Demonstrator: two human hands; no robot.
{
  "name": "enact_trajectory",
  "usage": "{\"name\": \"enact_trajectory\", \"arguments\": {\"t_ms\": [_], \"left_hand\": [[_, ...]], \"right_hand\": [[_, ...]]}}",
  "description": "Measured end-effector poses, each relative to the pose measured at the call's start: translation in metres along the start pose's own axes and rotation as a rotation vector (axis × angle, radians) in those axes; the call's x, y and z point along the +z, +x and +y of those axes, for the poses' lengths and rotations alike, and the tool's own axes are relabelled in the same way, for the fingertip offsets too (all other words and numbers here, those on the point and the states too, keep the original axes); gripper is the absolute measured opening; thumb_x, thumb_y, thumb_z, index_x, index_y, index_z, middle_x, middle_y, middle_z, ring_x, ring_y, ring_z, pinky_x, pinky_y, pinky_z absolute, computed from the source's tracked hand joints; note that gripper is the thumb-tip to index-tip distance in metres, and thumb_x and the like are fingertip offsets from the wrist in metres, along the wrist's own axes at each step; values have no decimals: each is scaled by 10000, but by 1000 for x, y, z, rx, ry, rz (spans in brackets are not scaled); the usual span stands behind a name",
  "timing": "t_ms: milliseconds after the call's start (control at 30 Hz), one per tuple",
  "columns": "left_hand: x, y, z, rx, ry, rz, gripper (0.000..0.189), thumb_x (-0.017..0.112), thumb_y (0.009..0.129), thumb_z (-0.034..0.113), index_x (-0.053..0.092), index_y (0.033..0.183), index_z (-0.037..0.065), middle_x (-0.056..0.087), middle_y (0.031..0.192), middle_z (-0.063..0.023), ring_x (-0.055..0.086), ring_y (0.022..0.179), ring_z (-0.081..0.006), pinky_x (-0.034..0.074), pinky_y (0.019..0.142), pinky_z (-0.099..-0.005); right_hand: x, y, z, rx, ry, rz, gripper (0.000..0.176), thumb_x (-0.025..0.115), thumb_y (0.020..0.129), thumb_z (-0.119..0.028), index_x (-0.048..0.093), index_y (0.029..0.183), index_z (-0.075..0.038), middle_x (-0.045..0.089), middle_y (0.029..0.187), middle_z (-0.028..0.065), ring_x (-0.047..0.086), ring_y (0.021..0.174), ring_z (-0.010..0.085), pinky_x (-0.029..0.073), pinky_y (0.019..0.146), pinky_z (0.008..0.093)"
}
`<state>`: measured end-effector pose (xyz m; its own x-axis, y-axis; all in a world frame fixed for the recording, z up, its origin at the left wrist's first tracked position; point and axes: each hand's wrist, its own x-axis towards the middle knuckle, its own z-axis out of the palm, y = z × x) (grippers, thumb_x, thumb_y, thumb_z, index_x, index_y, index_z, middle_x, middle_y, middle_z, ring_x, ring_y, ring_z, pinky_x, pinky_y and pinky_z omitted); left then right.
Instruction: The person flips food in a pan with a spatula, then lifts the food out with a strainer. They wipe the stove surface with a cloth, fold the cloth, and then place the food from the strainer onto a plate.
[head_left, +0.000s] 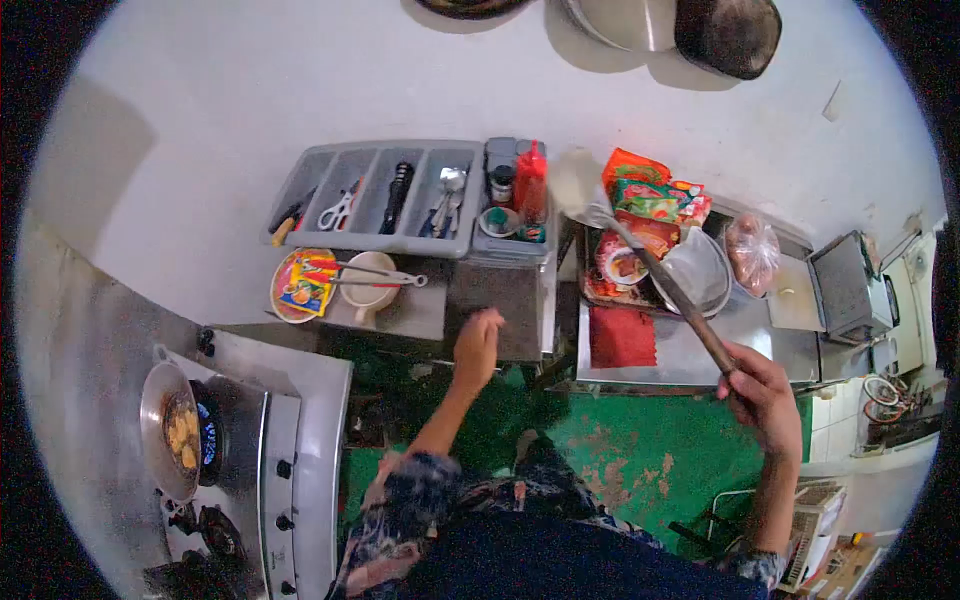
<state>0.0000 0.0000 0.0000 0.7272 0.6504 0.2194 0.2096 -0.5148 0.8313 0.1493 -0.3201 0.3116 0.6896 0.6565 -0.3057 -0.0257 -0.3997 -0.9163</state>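
Observation:
My right hand (pixel 757 390) is wrapped round the wooden handle of a long wok spatula (pixel 682 300). The handle slants up to the left, and its pale, broad head is blurred near the food packets. My left hand (pixel 478 345) hovers by the front of the dark counter section, fingers curled in with nothing seen in them. Nearest to it are a white cup (pixel 368 283) with red-handled tongs (pixel 385 272) lying across it. Beyond the spatula handle stands a metal bowl (pixel 697 272).
At left, a wok (pixel 168 430) with food frying sits tilted in view over a blue gas flame (pixel 207 440). A grey cutlery tray (pixel 335 240), a red sauce bottle (pixel 531 175), food packets (pixel 655 200) and a bagged item (pixel 752 255) line the wall.

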Motion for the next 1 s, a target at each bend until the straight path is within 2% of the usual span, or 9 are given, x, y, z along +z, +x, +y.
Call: {"name": "enact_trajectory", "arguments": {"t_ms": [67, 100, 167, 200, 467, 700, 833, 900, 1000], "left_hand": [[-13, 8, -38, -34, 138, 64, 376, 432, 931, 344, 490, 1196, 83, 420, 1317, -204, 391, 1237, -351, 282, 1038, -444], [82, 68, -4, 1, 51, 107, 376, 432, 931, 344, 490, 1196, 83, 420, 1317, -204, 391, 1237, -351, 282, 1038, -444], [77, 65, -8, 46, 817, 181, 528, 408, 914, 475, 410, 1337, 160, 331, 1401, -180, 278, 1306, -381, 203, 1056, -525], [76, 64, -29, 31, 855, 159, 625, 376, 875, 588, 320, 1403, 256, 256, 1447, -164, 188, 1339, -401, 131, 1050, -593], [71, 79, -2, -11, 992, 69, 598, 436, 861, 563, 347, 1383, 286, 283, 1441, -147, 212, 1343, -366, 111, 1049, -610], [71, 89, 1, 365, 746, -268, 520, 430, 912, 417, 382, 1360, 156, 312, 1433, -104, 241, 1345, -289, 153, 1086, -529], [85, 76, 15, 436, 844, -115, 430, 484, 899, 352, 472, 1261, 121, 394, 1352, -146, 357, 1265, -314, 278, 1022, -521], [122, 56, 34, 320, 481, -20, 347, 543, 871, 268, 505, 1141, 52, 458, 1229, -184, 463, 1117, -341, 382, 904, -496], [194, 39, 76, 14, 198, -168, 339, 653, 786, 237, 533, 1000, 3, 479, 1118, -197, 495, 997, -357, 419, 827, -464]], "right_hand": [[3, -22, 12, 61, 2, 90, 499, 580, 815, -251, 498, 1255, -32, 547, 692, 3, 378, 441, 49, 261, 383, 192], [-76, 6, 12, 15, -76, 137, 499, 580, 815, -251, 498, 1255, -32, 547, 692, 3, 378, 441, 49, 261, 383, 192], [-85, 4, 33, 28, -33, 160, 485, 575, 822, -246, 500, 1251, -33, 543, 687, 1, 374, 438, 44, 263, 381, 192], [-85, 3, 38, 53, -34, 154, 484, 580, 828, -257, 499, 1251, -35, 546, 688, 3, 378, 439, 44, 265, 380, 190], [-106, -2, 68, 150, 129, 188, 443, 554, 820, -163, 511, 1245, -46, 554, 702, 9, 387, 455, 50, 266, 391, 185], [-109, 6, 82, 156, 209, 190, 437, 561, 829, -155, 512, 1249, -45, 558, 705, 12, 393, 456, 51, 274, 395, 183], [-113, 7, 88, 120, 213, 177, 429, 553, 837, -142, 509, 1251, -41, 561, 714, 15, 400, 462, 50, 279, 397, 180], [-117, 4, 89, 172, 220, 211, 424, 549, 841, -133, 506, 1252, -35, 564, 724, 20, 407, 467, 50, 287, 401, 176], [-123, 1, 97, 166, 253, 179, 430, 573, 847, -164, 512, 1262, -73, 583, 752, 2, 411, 512, 56, 317, 443, 195]]}}
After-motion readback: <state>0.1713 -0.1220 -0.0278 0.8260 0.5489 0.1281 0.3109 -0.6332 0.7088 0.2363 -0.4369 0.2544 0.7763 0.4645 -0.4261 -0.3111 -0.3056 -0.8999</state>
